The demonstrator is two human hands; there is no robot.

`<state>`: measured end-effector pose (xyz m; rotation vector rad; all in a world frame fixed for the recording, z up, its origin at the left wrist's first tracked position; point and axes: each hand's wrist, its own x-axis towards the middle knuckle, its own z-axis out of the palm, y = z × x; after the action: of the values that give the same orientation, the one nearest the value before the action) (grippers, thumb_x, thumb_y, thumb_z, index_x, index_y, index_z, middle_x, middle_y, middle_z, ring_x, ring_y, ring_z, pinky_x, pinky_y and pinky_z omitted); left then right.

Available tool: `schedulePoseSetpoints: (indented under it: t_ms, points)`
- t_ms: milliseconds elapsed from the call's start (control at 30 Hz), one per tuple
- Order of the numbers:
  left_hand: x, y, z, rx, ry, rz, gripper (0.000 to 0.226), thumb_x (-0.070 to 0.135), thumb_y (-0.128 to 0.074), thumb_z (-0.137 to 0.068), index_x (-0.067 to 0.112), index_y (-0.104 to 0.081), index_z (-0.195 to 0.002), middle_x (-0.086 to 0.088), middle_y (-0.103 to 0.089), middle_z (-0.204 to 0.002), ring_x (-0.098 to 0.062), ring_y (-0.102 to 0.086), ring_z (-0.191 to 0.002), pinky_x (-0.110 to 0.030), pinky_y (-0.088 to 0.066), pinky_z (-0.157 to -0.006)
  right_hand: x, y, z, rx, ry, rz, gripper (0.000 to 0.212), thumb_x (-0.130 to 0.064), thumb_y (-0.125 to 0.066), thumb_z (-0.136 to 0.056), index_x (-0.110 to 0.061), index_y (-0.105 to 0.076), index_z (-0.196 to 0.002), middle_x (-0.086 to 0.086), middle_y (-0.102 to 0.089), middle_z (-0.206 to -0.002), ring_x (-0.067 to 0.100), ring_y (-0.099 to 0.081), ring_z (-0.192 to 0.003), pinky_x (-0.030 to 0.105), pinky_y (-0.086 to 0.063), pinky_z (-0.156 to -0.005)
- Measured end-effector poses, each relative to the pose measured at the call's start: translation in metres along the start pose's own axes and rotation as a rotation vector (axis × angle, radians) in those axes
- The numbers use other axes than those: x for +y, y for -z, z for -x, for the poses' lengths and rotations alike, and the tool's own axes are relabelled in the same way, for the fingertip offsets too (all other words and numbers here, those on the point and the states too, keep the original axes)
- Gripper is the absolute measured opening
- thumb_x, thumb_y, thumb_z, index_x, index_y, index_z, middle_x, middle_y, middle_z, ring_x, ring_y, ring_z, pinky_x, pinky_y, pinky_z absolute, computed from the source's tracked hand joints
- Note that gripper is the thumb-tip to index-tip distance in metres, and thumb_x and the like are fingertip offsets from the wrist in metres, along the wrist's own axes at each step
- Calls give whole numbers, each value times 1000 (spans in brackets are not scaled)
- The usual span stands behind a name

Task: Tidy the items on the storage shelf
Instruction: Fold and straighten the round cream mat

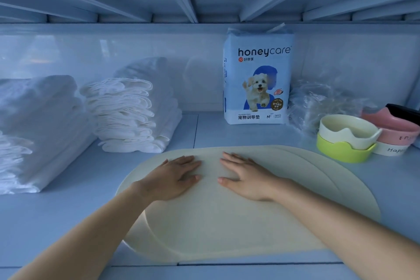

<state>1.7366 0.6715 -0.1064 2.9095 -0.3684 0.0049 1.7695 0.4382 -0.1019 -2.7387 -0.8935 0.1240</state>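
Mats, thin & floppy, prob light w/ grippy rubbery feel; left hand & right hand press flat, fingers straight, so lift by edges.

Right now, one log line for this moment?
left hand: flat on mat | right hand: flat on mat | bowls: right of mat | pack: upright at back

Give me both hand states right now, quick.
Left hand: open, fingers straight, palm flat on the cream mat.
Right hand: open, fingers straight, also flat on the mat. Neither grips anything.
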Motion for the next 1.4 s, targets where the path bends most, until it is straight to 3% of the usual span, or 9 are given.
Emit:
schedulePoseSetpoints:
  t_ms: [333,567,667,867,1000,1067,1167,1267,1400]
  points:
    - [-47,19,57,63,131,-5,42,45,-34,-97,41,-37,-139,12,-28,-151,-9,-25,-139,-33,-24,-114,-87,-21,-23,-23,55,4,62,-50,-36,-95,-22,-20,-148,-7,-4,-158,7,-3,-145,40,-4,-118]
    - [-71,27,85,157,294,-5,56,47,-46,-91,27,-32,-143,-4,-42,-141,-25,-39,-129,-33,-36,-100,-103,-33,-29,46,45,17,57,-49,-37,-95,-24,-27,-146,-8,-15,-157,6,-11,-144,42,-7,-118]
    - [-72,27,87,194,285,69,58,41,-52,-89,25,-33,-142,-6,-50,-132,-25,-42,-124,-31,-37,-99,-103,-33,-27,80,35,27,56,-49,-39,-95,-23,-32,-144,-7,-20,-156,8,-15,-143,38,-11,-117]
    - [-68,31,86,289,268,307,59,22,-63,-82,24,-38,-135,-4,-47,-125,-22,-52,-109,-32,-49,-84,-96,-28,-15,134,-48,25,52,-46,-41,-95,-21,-40,-141,-4,-28,-153,10,-23,-140,30,-17,-116]
    - [-59,38,80,415,152,556,53,13,-59,-82,28,-43,-131,6,-55,-112,-10,-58,-90,-20,-45,-73,-87,-26,-2,198,-106,-19,46,-42,-47,-94,-20,-49,-135,-5,-38,-148,9,-33,-136,20,-21,-112]
    - [-52,39,78,411,93,660,54,11,-57,-84,30,-41,-132,13,-58,-108,-1,-59,-89,-12,-43,-69,-88,-25,0,269,-100,-34,40,-36,-52,-92,-21,-54,-129,-6,-47,-140,11,-41,-130,23,-30,-108]
    - [-45,35,77,355,15,682,52,8,-53,-86,31,-39,-131,16,-62,-107,-1,-62,-91,-11,-44,-75,-100,-20,-3,390,-40,-55,34,-29,-56,-89,-26,-59,-122,-7,-57,-129,14,-51,-119,29,-42,-97]
    - [-44,32,80,362,1,714,42,5,-49,-88,27,-41,-123,14,-63,-107,-4,-63,-92,-12,-44,-79,-119,-15,-13,417,72,-57,34,-27,-57,-88,-30,-60,-121,-9,-58,-124,15,-53,-114,29,-44,-92]
    - [-48,30,89,390,10,761,33,1,-50,-88,22,-42,-112,10,-62,-103,-4,-62,-95,-24,-47,-84,-141,-20,-27,435,187,-44,35,-25,-59,-87,-33,-60,-121,-9,-58,-118,16,-53,-109,30,-44,-89]
